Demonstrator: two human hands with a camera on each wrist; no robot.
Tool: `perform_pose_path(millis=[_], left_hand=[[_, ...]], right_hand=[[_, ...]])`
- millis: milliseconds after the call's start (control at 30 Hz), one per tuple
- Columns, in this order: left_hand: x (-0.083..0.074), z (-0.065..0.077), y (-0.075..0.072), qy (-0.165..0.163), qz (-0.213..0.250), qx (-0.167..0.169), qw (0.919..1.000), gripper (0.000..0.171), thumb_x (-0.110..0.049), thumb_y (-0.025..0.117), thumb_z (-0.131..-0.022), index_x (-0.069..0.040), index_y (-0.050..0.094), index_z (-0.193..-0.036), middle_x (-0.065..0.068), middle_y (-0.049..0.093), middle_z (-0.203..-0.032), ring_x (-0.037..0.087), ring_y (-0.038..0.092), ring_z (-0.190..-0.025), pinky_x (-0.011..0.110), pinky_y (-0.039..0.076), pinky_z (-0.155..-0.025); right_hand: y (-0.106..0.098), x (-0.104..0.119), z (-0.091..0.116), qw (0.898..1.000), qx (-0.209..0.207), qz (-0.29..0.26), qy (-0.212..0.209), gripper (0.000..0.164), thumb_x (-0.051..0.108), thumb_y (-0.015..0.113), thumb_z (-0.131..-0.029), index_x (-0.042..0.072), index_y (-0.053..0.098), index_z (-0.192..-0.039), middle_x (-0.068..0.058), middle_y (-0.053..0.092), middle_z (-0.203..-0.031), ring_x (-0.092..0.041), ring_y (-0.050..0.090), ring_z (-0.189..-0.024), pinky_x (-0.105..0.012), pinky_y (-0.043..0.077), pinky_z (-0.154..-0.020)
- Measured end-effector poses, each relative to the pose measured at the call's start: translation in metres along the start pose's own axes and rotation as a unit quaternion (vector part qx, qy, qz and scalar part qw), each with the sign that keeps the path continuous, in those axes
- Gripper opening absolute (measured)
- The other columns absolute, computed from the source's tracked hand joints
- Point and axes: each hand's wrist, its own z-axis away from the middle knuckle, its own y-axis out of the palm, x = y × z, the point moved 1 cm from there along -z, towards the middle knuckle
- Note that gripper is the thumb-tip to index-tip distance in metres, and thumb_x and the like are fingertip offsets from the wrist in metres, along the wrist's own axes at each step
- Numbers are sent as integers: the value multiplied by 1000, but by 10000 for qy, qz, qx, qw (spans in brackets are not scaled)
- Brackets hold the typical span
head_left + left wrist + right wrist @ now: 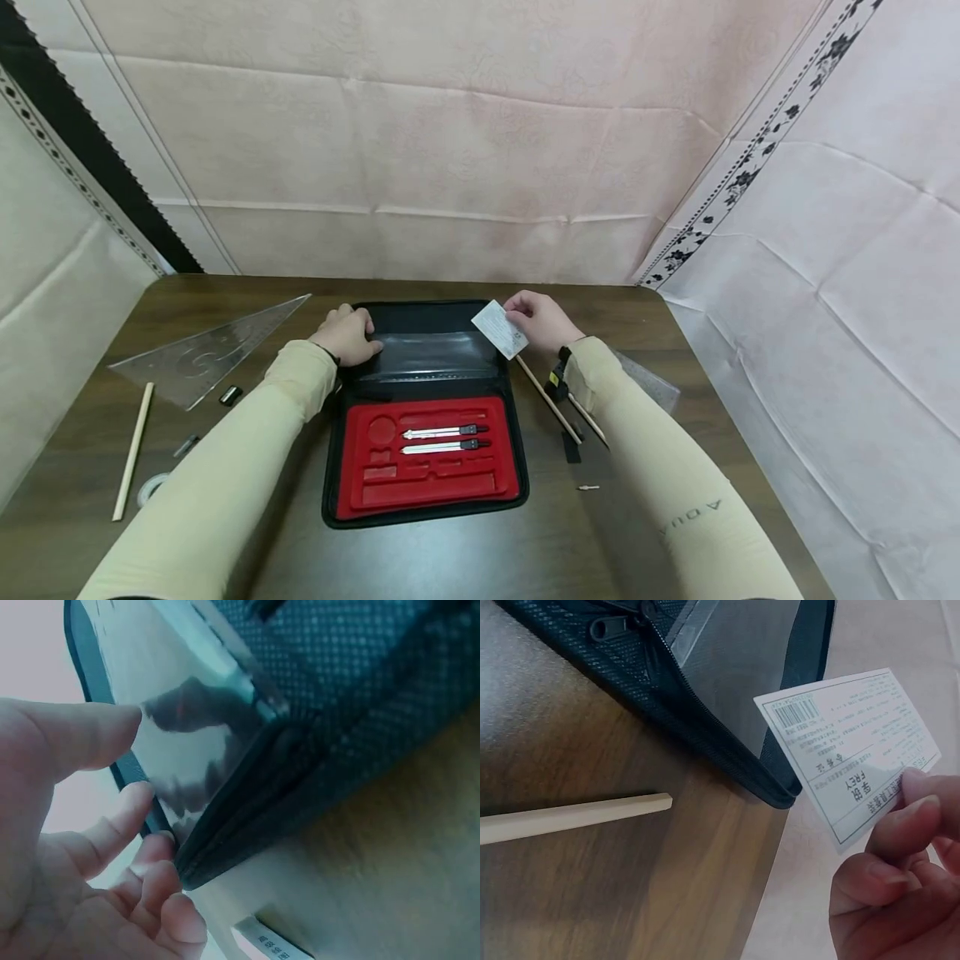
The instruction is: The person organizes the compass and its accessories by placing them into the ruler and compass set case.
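Observation:
A black zip case [517, 450] lies spread out, its lid with a clear pocket [427, 357] toward the back. Its near half has a red molded tray [420, 492] bearing two silver compasses [442, 432]. My left hand [347, 335] is at the lid's left edge; in the left wrist view, its thumb is apart from the fingers, and the fingertips are right at the rim. With thumb and fingertips, my right hand [543, 321] pinches a white printed card [855, 754] by one end, beside the lid's right edge. The card has a barcode and small print.
A clear set square [210, 350], a light wooden stick [133, 454], a black-wrapped eraser [231, 396] and a tape roll [152, 487] lie on the left. Another stick [547, 396], a clear plastic piece [651, 382] and a small metal tip [588, 487] are on the right.

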Motion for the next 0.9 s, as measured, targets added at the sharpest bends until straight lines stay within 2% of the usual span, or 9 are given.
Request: perform_pose_path(millis=[100, 300, 400, 567, 767, 833, 900], left_hand=[[1, -3, -1, 85, -61, -48, 9999, 30, -27, 65, -89, -1, 55, -99, 20, 50, -104, 39, 46, -98, 49, 41, -81], [-1, -6, -4, 235, -114, -114, 9996, 21, -22, 61, -91, -2, 56, -96, 18, 56, -99, 37, 52, -92, 48, 44, -77], [-3, -7, -4, 295, -173, -94, 9994, 12, -17, 57, -92, -5, 60, -90, 15, 56, -95, 35, 52, -90, 46, 43, -74], [-3, 1, -6, 351, -188, -121, 9991, 13, -12, 53, -96, -7, 58, -85, 13, 50, -92, 34, 47, -90, 43, 40, -75], [-12, 10, -9, 690, -232, -560, 9958, 11, -9, 52, -98, -6, 53, -87, 10, 46, -89, 32, 40, -86, 43, 34, -77], [-15, 12, -10, 760, -326, -710, 9940, 11, -9, 53, -98, -8, 52, -86, 9, 46, -88, 31, 39, -85, 44, 33, -78], [-17, 14, -11, 840, -422, -823, 9922, 12, -9, 53, -98, -9, 51, -85, 8, 46, -87, 30, 38, -85, 45, 33, -78]], right_hand=[[1, 2, -1, 10000, 38, -41, 40, 12, 18, 57, -99, 12, 62, -108, -6, 60, -100, -22, 55, -87, -33, 46, -74], [1, 4, -5, 10000, 17, 52, -1, 12, 18, 57, -99, 12, 62, -108, -6, 59, -99, -22, 54, -86, -34, 45, -75], [-1, 6, -11, 9998, -63, 138, -120, 12, 17, 57, -99, 10, 62, -107, -7, 60, -98, -22, 54, -85, -34, 45, -74], [3, 22, -27, 9993, -187, 86, -325, 14, 14, 55, -99, 7, 63, -108, -7, 60, -101, -21, 53, -88, -34, 44, -79], [10, 48, -44, 9945, -898, -389, -361, 14, 15, 53, -101, 8, 62, -108, -6, 60, -102, -20, 54, -90, -34, 46, -78], [13, 55, -48, 9936, -961, -402, -442, 14, 14, 53, -100, 7, 62, -108, -6, 61, -102, -20, 54, -89, -34, 46, -77], [17, 59, -51, 9949, -814, -312, -499, 14, 13, 53, -101, 8, 63, -108, -6, 61, -102, -20, 54, -90, -33, 46, -78]])
